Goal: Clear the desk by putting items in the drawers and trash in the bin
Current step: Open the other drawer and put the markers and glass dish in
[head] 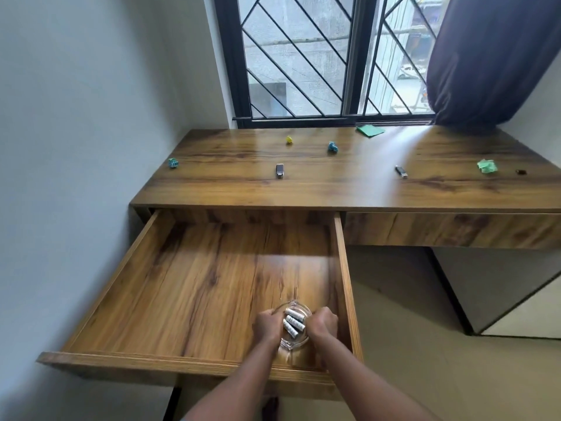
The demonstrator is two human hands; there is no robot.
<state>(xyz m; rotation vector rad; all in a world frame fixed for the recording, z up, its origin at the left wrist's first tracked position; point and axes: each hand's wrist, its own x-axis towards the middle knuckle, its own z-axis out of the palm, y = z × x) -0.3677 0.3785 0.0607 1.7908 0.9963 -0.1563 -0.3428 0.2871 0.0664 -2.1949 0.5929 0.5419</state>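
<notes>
In the open drawer (182, 284), left hand (267, 325) and right hand (324, 325) gripping glass dish (292, 342), white cylinders (293, 323) inside

Glossy wood-grain desk (349, 183), clear glass dish (299, 308), crumpled paper (487, 166)

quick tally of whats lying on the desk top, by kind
crumpled paper balls: 4
usb sticks: 2
flat green paper: 1
total: 7
</notes>
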